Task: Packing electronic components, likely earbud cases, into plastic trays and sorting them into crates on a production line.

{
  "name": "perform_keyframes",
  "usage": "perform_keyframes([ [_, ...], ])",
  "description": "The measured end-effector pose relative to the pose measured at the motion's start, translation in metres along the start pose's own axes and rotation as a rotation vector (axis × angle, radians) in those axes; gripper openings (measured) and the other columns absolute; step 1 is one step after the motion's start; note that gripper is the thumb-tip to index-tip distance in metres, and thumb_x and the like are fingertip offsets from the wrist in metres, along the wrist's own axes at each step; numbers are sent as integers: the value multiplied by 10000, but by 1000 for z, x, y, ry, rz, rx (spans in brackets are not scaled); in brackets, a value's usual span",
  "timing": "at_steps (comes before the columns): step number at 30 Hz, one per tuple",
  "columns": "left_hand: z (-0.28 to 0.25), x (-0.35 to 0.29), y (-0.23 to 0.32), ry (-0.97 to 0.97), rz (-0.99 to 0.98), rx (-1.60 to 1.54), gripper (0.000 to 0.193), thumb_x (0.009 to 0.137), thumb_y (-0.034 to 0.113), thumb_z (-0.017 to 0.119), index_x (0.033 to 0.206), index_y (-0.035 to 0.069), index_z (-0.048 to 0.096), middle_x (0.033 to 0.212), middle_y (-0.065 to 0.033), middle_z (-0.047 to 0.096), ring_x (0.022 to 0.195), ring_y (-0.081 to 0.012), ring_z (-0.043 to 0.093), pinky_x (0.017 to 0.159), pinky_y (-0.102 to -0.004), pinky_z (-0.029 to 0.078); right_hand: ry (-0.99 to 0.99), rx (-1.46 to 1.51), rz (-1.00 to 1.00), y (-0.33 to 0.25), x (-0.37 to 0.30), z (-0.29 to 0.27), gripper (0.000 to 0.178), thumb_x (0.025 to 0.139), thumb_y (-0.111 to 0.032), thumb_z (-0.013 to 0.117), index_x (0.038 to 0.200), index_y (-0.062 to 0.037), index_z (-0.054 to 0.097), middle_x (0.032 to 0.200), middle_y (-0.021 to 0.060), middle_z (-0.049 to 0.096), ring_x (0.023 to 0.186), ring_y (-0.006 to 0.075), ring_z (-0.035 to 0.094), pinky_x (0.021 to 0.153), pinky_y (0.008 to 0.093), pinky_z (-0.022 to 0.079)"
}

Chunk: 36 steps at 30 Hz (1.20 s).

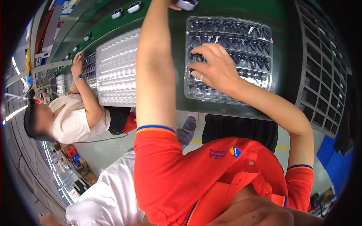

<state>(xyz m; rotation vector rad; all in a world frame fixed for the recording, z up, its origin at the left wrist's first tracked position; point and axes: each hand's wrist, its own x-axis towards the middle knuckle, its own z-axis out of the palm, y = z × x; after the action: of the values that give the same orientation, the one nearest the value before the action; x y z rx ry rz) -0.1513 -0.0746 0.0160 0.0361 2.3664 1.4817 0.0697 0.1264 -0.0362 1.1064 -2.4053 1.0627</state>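
My left arm stretches to the upper edge, where most of my left hand (174, 5) is cut off. Its visible fingers close on one end of a pale earbud case (187, 4). My right hand (215, 67) is over the left side of a clear plastic tray (229, 98). Its fingers are bent and spread apart, with a ring on one of them. Dark earbuds (256, 62) stand in rows in the tray's pockets. Some fingertips are beside the earbuds in the middle rows, and nothing shows held between them.
A translucent tray (117, 69) lies left of my left arm. Several earbud cases (134, 6) rest on the green bench (94, 22). At the right stands a grey rack of compartments (320, 75). A co-worker (75, 120) in a light top reaches to the bench at left.
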Motion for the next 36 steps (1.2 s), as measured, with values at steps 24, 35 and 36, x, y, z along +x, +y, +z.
perform_keyframes([
  [24,147,-71,82,-601,182,-390,668,908,136,724,1459,-27,384,1201,-171,626,1075,-222,659,984,-351,553,226,-22,362,92,8,-150,174,878,-163,697,967,-15,716,913,54,620,774,147,586,680,280,456],
  [35,88,60,-8,-125,478,-182,522,827,-100,629,1332,-10,533,1077,-108,681,952,-174,662,814,-268,537,382,316,466,68,40,-124,159,885,-149,729,878,5,688,815,27,627,732,91,581,660,246,459],
  [36,77,85,-27,-82,363,-163,495,822,-104,626,1302,-2,564,1055,-106,688,916,-174,665,771,-264,540,182,360,405,45,29,-114,153,857,-203,718,907,-59,716,910,67,660,777,165,619,714,314,498],
])
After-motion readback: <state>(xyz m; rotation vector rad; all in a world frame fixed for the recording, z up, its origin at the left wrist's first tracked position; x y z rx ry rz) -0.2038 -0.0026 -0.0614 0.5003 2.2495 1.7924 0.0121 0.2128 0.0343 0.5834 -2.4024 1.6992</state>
